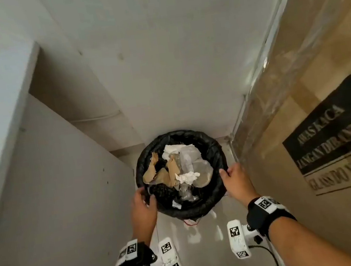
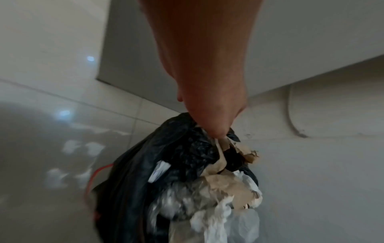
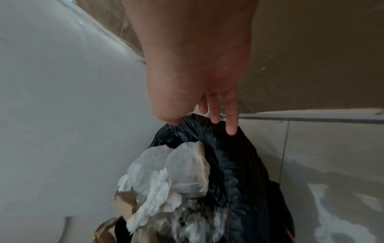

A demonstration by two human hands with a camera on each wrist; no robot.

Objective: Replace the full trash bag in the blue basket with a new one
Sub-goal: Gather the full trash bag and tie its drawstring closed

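Note:
A black trash bag (image 1: pixel 212 150) lines the basket and hides its blue wall completely. The bag is full of brown paper (image 1: pixel 153 174), white tissue (image 1: pixel 187 177) and clear plastic (image 1: pixel 197 163). My left hand (image 1: pixel 146 196) pinches the bag's rim on the left side. In the left wrist view the left hand (image 2: pixel 216 129) grips the crumpled bag (image 2: pixel 166 148) edge. My right hand (image 1: pixel 229 170) holds the rim on the right. In the right wrist view the right hand (image 3: pixel 202 120) has its thumb hooked over the bag (image 3: pixel 239 164) edge and its fingers lying down the outside.
The basket stands on a glossy tiled floor (image 1: pixel 209 252) in a narrow corner. A white cabinet (image 1: pixel 53 183) closes the left side and a glass panel with a black sign (image 1: pixel 331 124) the right. A white wall is behind. A red cord (image 1: pixel 190 222) shows under the bag.

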